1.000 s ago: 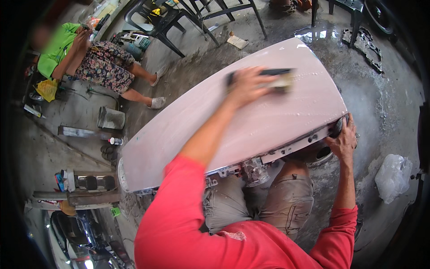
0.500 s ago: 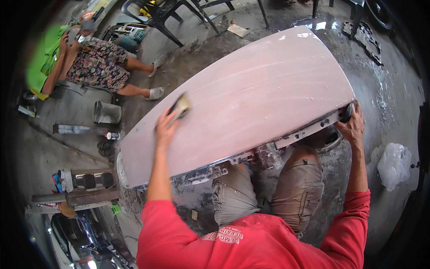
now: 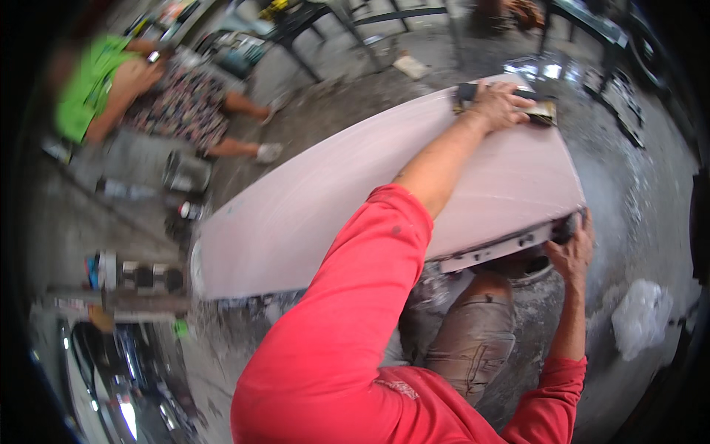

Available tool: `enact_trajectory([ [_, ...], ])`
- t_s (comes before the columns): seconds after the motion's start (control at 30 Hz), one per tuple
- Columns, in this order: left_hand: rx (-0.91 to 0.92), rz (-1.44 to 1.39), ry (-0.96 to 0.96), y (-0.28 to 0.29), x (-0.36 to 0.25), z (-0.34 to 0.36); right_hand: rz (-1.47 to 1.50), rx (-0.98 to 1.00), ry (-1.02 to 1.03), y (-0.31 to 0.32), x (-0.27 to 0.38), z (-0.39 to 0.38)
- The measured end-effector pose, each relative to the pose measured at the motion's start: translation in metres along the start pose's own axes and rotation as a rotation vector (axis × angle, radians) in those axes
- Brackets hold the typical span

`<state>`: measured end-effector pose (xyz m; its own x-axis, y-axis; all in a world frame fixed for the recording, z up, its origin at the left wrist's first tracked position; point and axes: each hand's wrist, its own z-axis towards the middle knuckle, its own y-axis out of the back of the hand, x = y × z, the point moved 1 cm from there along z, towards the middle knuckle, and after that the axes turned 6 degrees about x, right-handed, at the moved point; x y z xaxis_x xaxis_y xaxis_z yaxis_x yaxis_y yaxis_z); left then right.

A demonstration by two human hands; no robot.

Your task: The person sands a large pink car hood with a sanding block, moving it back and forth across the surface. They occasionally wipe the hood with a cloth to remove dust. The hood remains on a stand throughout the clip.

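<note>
Sanding block [image 3: 510, 105], a dark flat pad with a yellowish sheet under it, is lying on the far right end of the big pale pink panel [image 3: 325, 207], near its upper edge. The left hand [image 3: 497, 103] is pressing flat on top of it with fingers spread over its back, the arm in a red sleeve [image 3: 347, 311] reaching long across the panel. Half a second ago that same hand and block were sitting near the panel's left end, so the stroke is now running the full length of the surface; I judge the rubbing-down to be mid-pass, with no part of the panel looking finished differently from the rest. The right hand [image 3: 569, 248] is gripping the panel's lower right corner, fingers curled around the edge, steadying it much as it did before. Below the panel the person's knees in dusty trousers [image 3: 473, 333] are showing. Further out, a white crumpled bag [image 3: 642, 318] is lying on the wet concrete floor [image 3: 629, 185] at right, a metal can [image 3: 185, 172] is standing at left, and another person is sitting beyond it. What is holding the panel up is hidden beneath it, the block's working face cannot be seen, and the clutter at lower left is too blurred to name.
</note>
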<state>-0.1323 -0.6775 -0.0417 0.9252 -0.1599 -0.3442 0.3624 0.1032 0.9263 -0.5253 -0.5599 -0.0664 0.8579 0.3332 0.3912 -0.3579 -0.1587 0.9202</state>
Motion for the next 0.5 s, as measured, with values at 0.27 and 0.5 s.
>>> enact_trajectory([
  [0.27, -0.216, 0.264, 0.474, 0.168, 0.167, -0.477, -0.010, -0.009, 0.052, -0.012, -0.011, 0.009],
  [0.5, -0.402, 0.337, 1.653, 0.187, 0.213, -0.549, -0.063, -0.019, 0.057, -0.016, -0.016, 0.009],
])
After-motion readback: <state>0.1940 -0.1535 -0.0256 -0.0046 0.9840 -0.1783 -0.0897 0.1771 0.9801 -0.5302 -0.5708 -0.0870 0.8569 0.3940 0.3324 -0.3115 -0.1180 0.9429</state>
